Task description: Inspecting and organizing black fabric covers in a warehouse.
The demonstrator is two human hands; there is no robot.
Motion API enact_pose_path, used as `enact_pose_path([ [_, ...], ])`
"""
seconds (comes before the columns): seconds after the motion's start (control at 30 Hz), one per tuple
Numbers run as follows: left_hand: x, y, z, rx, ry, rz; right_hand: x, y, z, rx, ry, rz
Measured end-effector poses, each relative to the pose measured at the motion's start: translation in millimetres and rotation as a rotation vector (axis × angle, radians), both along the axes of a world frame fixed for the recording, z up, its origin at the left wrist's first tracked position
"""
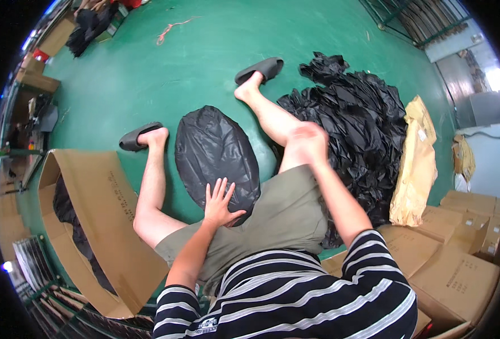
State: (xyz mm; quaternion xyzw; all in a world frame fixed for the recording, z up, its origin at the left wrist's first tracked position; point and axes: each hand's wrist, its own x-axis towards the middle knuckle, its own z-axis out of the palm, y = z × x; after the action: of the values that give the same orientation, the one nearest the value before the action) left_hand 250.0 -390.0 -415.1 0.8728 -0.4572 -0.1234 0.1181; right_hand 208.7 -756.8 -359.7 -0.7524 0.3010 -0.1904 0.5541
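A crumpled black heap is spread right of centre; a cardboard box is seen lower left. At centre, a black oval bundle is touched by the left hand, fingers splayed. The right hand is hidden at the knee; its state cannot be told.

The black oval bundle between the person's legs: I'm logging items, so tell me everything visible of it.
The black oval bundle looks like thin, slightly shiny plastic or coated fabric, full and rounded, with fine creases. Its long axis runs away from the person, between their legs. The left hand rests on its near part, fingers spread. Any contents are hidden.
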Motion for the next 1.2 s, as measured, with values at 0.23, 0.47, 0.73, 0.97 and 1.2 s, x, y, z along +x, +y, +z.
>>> enact_pose_path([
  [0.23,-6,5,-11,-0.06,0.037,-0.025,-96,-139,-8,0.015,0.564,-1.565],
  [0.47,-9,8,-6,-0.119,0.003,-0.038,-160,-213,-65,-0.115,0.896,-0.882],
  [0.73,-16,8,-5,-0.137,0.052,0.01,-35,-132,32,-0.581,0.073,-0.714],
  [0.97,16,-33,38,-0.711,0.665,0.464,46,44,171,-0.349,-0.453,-0.091],
  [1.2,83,-28,152,-1.631,1.843,0.583,23,226,201,-0.685,-0.237,1.23],
])
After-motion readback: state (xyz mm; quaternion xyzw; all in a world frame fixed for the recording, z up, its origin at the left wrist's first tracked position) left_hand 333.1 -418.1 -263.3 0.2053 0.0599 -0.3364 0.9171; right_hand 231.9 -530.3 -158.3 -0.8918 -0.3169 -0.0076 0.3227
